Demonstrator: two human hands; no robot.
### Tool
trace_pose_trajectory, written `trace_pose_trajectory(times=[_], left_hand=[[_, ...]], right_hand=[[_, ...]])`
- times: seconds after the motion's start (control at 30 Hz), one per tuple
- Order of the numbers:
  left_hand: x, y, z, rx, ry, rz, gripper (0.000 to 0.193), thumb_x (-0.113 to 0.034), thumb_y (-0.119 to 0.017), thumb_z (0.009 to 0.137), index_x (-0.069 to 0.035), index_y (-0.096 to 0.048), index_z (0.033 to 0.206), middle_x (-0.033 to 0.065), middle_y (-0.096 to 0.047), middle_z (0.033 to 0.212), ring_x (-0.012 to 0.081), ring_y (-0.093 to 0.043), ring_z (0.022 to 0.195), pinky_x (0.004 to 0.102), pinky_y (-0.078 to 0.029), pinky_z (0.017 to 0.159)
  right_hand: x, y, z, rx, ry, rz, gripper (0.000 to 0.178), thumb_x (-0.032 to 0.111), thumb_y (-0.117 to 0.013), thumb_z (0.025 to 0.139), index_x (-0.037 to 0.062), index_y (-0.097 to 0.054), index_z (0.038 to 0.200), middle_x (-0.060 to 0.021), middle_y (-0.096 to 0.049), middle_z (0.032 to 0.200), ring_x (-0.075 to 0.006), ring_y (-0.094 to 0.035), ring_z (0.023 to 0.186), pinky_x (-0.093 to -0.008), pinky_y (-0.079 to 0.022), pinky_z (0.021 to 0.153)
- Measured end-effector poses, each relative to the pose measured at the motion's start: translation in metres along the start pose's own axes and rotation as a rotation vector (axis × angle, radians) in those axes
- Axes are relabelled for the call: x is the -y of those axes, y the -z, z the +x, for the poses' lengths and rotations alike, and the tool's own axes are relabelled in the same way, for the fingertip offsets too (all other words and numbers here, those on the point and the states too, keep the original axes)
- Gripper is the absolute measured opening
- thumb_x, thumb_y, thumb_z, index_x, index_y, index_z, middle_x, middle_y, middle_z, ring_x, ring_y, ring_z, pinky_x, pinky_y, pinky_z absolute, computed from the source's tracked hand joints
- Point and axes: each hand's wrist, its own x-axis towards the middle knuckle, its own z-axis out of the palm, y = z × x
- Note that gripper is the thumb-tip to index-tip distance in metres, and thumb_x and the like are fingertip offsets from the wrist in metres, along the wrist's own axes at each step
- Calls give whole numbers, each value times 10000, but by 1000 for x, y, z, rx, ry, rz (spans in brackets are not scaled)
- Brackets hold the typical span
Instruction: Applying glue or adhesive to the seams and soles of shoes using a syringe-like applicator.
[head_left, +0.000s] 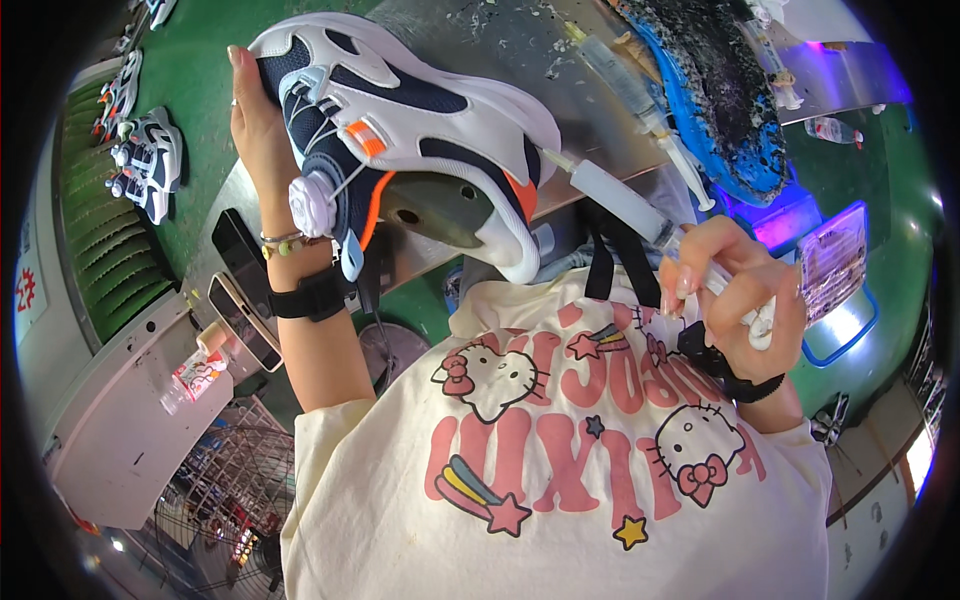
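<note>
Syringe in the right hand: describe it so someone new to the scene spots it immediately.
Start at the grey workbench and the white, navy and orange sneaker that the left hand holds up over it. The syringe touches the shoe's heel, its translucent barrel running down-right into the right hand. A second syringe lies loose on the bench; this one is gripped.

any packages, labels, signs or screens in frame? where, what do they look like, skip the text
Two phones: left of left forearm, dark screens, flat on the bench.
Small bottle: below the phones, red-and-white label, tan cap.
Card: beside right hand, rectangular, purplish print.
Sign: far left wall, white, red mark.
</note>
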Motion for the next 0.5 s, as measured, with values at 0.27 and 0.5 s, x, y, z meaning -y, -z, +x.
trace_pose_trajectory(times=[0.27, 0.5], left_hand=[[17, 27, -16, -48, 68, -118, 378, -329, -496, 922, 29, -568, 1023, 117, -638, 915, 178, -632, 798, 298, -521, 718], [13, 65, -80, -330, 188, -12, 284, -243, -506, 926, 27, -579, 977, 45, -625, 838, 89, -588, 680, 212, -467, 584]], right_hand=[[-8, -10, 14, -64, -27, -3, 648, 384, -193, 955, -14, -484, 535, -201, -529, 949, -215, -519, 696, -303, -409, 665], [-14, -21, 28, -63, -10, -33, 628, 333, -173, 976, -5, -486, 549, -198, -537, 939, -173, -512, 692, -293, -418, 721]])
